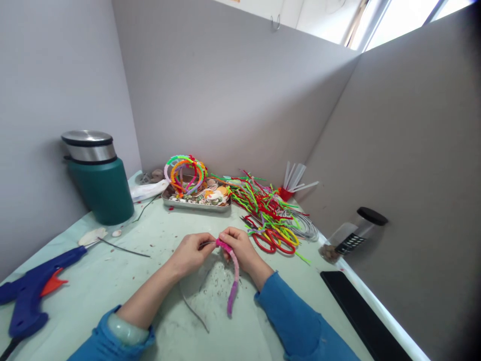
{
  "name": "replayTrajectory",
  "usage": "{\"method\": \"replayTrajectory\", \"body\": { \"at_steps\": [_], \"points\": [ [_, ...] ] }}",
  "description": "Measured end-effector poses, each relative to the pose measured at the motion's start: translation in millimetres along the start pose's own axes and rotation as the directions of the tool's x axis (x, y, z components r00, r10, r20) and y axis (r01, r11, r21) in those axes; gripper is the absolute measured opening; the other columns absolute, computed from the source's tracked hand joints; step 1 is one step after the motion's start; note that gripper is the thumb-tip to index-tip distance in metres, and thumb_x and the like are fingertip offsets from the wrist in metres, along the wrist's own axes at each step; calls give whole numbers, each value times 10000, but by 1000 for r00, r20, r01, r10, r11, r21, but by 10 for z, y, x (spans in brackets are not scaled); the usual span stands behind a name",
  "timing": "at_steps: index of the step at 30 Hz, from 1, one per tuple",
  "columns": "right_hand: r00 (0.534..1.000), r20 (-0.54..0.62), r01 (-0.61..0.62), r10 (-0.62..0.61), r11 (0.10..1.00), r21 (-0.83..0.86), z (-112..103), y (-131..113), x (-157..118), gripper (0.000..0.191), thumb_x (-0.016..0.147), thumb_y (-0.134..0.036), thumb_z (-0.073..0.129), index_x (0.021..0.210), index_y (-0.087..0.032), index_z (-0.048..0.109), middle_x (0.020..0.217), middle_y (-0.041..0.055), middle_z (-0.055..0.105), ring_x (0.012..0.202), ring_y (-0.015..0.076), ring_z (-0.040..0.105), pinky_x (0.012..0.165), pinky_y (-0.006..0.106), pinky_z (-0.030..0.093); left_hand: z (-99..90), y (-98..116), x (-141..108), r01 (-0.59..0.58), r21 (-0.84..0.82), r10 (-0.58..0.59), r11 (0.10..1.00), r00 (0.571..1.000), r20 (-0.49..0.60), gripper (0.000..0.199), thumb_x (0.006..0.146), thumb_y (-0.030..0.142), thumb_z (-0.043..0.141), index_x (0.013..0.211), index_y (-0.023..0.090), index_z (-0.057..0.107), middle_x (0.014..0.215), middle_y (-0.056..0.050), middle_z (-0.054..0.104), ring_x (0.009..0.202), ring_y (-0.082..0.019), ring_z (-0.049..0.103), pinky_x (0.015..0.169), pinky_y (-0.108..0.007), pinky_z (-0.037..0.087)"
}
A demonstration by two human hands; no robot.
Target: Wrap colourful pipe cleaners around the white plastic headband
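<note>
Both hands [216, 250] pinch pink pipe cleaner [233, 276] between them.

Left hand [191, 253] and right hand [240, 248] meet, fingers seemingly pinched together.

Bright, even daylight from the overexposed window [409, 20] at upper right. Soft, faint shadows on the pale green tabletop [112, 271]. Strong wide-angle bending of the grey partition walls [233, 100]; dark vignetting at the right edge. Mostly sharp, slightly soft toward corners.
</note>
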State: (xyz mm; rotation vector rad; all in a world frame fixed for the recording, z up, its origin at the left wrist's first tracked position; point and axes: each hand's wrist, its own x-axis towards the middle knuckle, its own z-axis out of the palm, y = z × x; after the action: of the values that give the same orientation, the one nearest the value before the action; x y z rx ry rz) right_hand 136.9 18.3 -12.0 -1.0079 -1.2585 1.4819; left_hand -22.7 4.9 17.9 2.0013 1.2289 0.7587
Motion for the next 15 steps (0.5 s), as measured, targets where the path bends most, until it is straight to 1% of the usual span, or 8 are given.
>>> {"method": "replayTrajectory", "body": {
  "at_steps": [3,5,8,11,15],
  "points": [
    [999,41,-27,26,999,30,-29,1,9,249,702,-376,617,663,-162,496,407,-65,478,311,77,430,305,169,325,5,18,-12,-41,83,45,996,998,-49,260,784,340,441,754,161,628,598,18,552,546,-106,439,528,-207,297],
    [996,84,-35,30,998,56,-52,-2,13,255,714,-373,611,640,-156,498,411,-57,482,311,73,429,305,168,322,18,17,-20,-52,117,65,992,992,-104,235,774,341,471,829,165,617,568,33,521,523,-101,432,521,-204,297],
    [991,131,-37,26,996,81,-76,-9,12,259,732,-366,598,629,-141,523,444,-41,505,319,66,433,308,167,319,34,12,-25,-82,114,102,990,979,-176,268,773,352,491,941,170,593,531,57,470,494,-92,406,515,-196,303],
    [986,158,-59,48,996,62,-78,-13,7,261,732,-368,596,645,-125,563,501,-18,547,328,63,448,310,168,325,24,26,-20,-122,85,135,989,976,-171,262,790,369,474,892,184,630,541,45,510,498,-89,408,525,-193,315],
    [978,187,-93,91,996,2,-68,-16,0,310,723,-411,595,648,-109,594,548,8,580,329,61,457,317,175,348,-7,63,0,-102,3,101,995,985,-141,251,784,361,484,810,178,655,669,8,633,585,-105,498,578,-193,353]
  ]
}}
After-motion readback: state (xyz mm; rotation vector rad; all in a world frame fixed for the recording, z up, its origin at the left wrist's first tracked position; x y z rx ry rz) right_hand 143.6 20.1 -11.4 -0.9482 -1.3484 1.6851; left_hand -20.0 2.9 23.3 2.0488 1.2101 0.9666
